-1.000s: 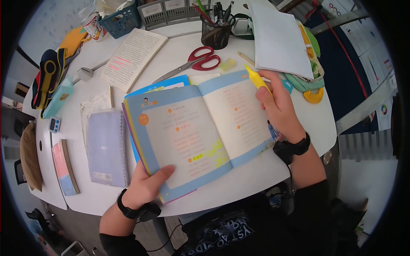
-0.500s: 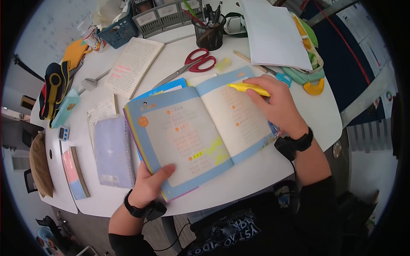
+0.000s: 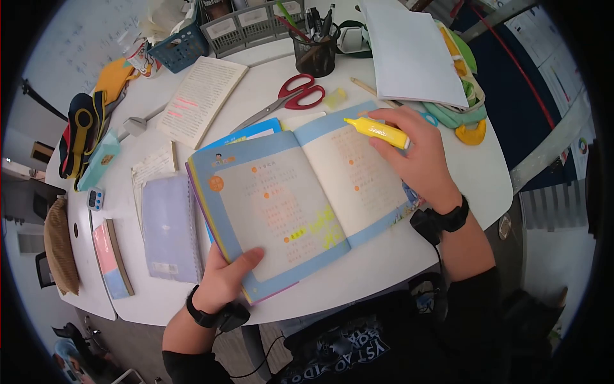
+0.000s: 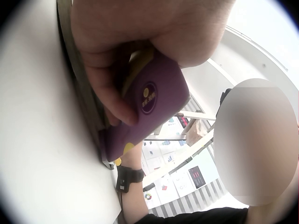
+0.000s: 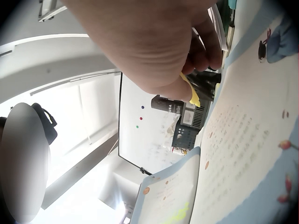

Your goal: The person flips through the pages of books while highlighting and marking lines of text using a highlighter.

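Observation:
An open book [image 3: 275, 211] with blue-bordered pages lies tilted before the person, yellow marking low on its left page. The left hand [image 3: 224, 278] grips its lower left corner, thumb on the page; in the left wrist view this hand's fingers [image 4: 119, 105] curl under the purple cover [image 4: 159, 98]. Over the upper right page, the right hand [image 3: 425, 157] pinches a yellow highlighter [image 3: 380, 132], its tip pointing left. From the right wrist view, the highlighter [image 5: 194, 97] shows only partly beneath the right hand [image 5: 149, 51]; whether the tip touches paper cannot be told.
Beyond the book lie red-handled scissors [image 3: 300, 93], another open book [image 3: 201, 102] and a black mesh pen cup [image 3: 314, 54]. White paper sheets [image 3: 416, 61] rest on a pouch [image 3: 473, 115] at right. A purple notebook [image 3: 169, 230] and a pink-blue book [image 3: 112, 259] are at left.
The right hand has moved from the right page's edge inward over its upper part, and the highlighter has turned from steep to nearly level, tip leftward. The left hand keeps its grip.

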Action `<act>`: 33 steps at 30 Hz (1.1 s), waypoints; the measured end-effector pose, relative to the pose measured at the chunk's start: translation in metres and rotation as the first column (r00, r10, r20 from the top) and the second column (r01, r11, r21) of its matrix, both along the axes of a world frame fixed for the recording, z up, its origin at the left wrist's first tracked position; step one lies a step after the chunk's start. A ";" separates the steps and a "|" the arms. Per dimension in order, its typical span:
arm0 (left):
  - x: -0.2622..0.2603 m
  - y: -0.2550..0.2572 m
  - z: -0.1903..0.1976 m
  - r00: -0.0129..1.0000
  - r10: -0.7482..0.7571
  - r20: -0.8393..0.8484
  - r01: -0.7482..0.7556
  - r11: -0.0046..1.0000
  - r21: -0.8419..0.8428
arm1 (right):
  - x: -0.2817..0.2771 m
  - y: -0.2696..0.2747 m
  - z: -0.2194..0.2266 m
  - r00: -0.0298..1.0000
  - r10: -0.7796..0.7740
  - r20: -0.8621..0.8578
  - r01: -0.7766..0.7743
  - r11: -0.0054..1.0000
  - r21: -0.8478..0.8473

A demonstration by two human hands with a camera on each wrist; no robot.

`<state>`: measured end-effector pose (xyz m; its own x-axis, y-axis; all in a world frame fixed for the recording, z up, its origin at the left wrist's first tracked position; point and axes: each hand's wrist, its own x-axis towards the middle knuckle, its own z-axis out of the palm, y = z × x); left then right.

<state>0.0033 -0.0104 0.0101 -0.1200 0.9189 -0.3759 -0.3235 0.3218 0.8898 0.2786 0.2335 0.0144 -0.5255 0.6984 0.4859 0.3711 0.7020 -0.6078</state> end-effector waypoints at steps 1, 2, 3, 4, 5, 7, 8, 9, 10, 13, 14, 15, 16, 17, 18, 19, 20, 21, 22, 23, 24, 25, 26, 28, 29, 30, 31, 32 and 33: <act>0.001 0.000 0.000 1.000 0.004 0.001 -0.004 1.000 0.001 | 0.000 -0.001 0.001 1.000 0.001 0.002 -0.001 1.000 0.000; 0.001 -0.001 0.000 1.000 0.008 0.005 -0.008 1.000 -0.002 | 0.001 -0.004 0.003 0.999 -0.030 -0.040 0.026 0.995 -0.098; 0.000 -0.001 -0.001 1.000 0.010 0.011 -0.010 1.000 -0.004 | 0.001 -0.004 0.004 0.995 -0.063 -0.075 0.048 0.980 -0.193; -0.001 -0.002 -0.001 1.000 0.002 0.001 -0.002 1.000 -0.006 | 0.002 -0.003 0.005 0.996 -0.060 -0.066 0.046 0.979 -0.199; 0.000 -0.003 -0.002 1.000 -0.007 -0.006 0.007 1.000 -0.013 | 0.003 -0.002 0.004 0.996 -0.034 -0.088 0.010 0.965 -0.262; 0.000 -0.003 -0.002 1.000 -0.012 0.027 0.013 1.000 -0.026 | 0.005 -0.003 0.002 0.994 -0.016 -0.109 -0.022 0.942 -0.334; -0.001 -0.003 0.000 0.999 -0.021 0.042 0.022 1.000 -0.021 | 0.003 -0.004 0.001 0.992 -0.011 -0.130 -0.036 0.932 -0.360; -0.002 -0.003 0.000 0.999 -0.029 0.034 0.030 0.999 -0.022 | 0.002 -0.005 0.002 0.988 -0.011 -0.154 -0.049 0.923 -0.381; -0.003 -0.004 -0.002 1.000 -0.021 0.010 0.021 1.000 -0.020 | 0.001 -0.005 0.001 0.986 -0.019 -0.164 -0.044 0.925 -0.376; 0.001 -0.004 -0.002 1.000 0.003 0.000 -0.003 1.000 0.011 | 0.003 0.003 -0.001 0.978 -0.020 -0.209 -0.075 0.897 -0.437; 0.002 -0.002 -0.002 1.000 0.027 0.007 -0.027 1.000 0.007 | 0.004 0.003 -0.002 0.972 -0.048 -0.230 -0.084 0.843 -0.531; 0.003 0.000 -0.002 0.999 0.029 0.016 -0.030 0.999 0.017 | 0.003 0.003 -0.001 0.966 -0.075 -0.249 -0.102 0.774 -0.625; 0.003 -0.001 -0.001 1.000 0.026 0.010 -0.026 1.000 0.015 | 0.004 0.005 0.000 0.968 -0.069 -0.243 -0.102 0.774 -0.625; 0.002 -0.003 -0.001 1.000 0.024 0.003 -0.024 1.000 0.005 | 0.004 0.006 -0.001 0.977 -0.057 -0.206 -0.070 0.827 -0.558; 0.001 -0.005 -0.002 0.999 0.031 0.008 -0.030 0.999 -0.010 | 0.004 0.005 -0.004 0.985 -0.048 -0.168 -0.041 0.869 -0.493; 0.000 -0.006 -0.002 1.000 0.010 0.002 -0.010 1.000 -0.011 | 0.003 0.004 -0.005 0.986 -0.043 -0.162 -0.046 0.860 -0.508; -0.001 -0.006 -0.003 1.000 -0.010 -0.004 0.010 1.000 -0.010 | 0.003 0.004 -0.002 0.991 -0.069 -0.118 -0.006 0.838 -0.546; -0.001 -0.006 -0.003 1.000 -0.006 0.002 0.006 1.000 -0.023 | 0.003 0.005 -0.002 0.993 -0.097 -0.071 0.038 0.815 -0.579; -0.001 -0.007 -0.002 1.000 -0.014 0.005 0.014 1.000 -0.021 | 0.003 0.004 -0.005 0.993 -0.099 -0.065 0.042 0.808 -0.588; 0.000 -0.006 -0.001 1.000 -0.027 0.005 0.027 1.000 -0.010 | 0.003 0.004 -0.008 0.988 -0.087 -0.124 -0.001 0.815 -0.580; 0.000 -0.005 -0.001 0.999 -0.033 0.004 0.033 0.999 -0.002 | 0.002 0.006 -0.007 0.980 -0.074 -0.187 -0.044 0.827 -0.561; 0.001 -0.005 -0.001 1.000 -0.020 0.007 0.020 1.000 0.002 | 0.003 0.006 -0.006 0.979 -0.078 -0.191 -0.041 0.833 -0.552; 0.001 -0.005 0.000 1.000 -0.007 0.008 0.007 1.000 0.003 | 0.004 0.006 -0.006 0.982 -0.092 -0.166 -0.020 0.820 -0.572; 0.000 -0.004 -0.001 1.000 -0.022 0.004 0.022 1.000 0.013 | 0.004 0.007 -0.006 0.984 -0.103 -0.147 -0.003 0.809 -0.588; -0.001 -0.005 -0.001 0.999 -0.033 0.006 0.033 0.999 0.013 | 0.005 0.009 -0.008 0.986 -0.101 -0.131 0.002 0.801 -0.598; 0.000 -0.006 -0.001 1.000 -0.030 0.000 0.030 0.999 0.018 | 0.005 0.011 -0.009 0.989 -0.096 -0.116 0.006 0.794 -0.607; 0.001 -0.006 0.000 1.000 -0.026 -0.010 0.026 0.999 0.022 | 0.005 0.012 -0.009 0.988 -0.094 -0.125 0.000 0.797 -0.603; 0.001 -0.004 0.000 0.999 -0.025 -0.023 0.025 0.999 0.028 | 0.005 0.012 -0.010 0.988 -0.082 -0.128 -0.003 0.830 -0.557; 0.001 -0.003 0.001 0.999 -0.027 -0.035 0.028 0.999 0.032 | 0.004 0.012 -0.012 0.989 -0.072 -0.129 -0.004 0.859 -0.511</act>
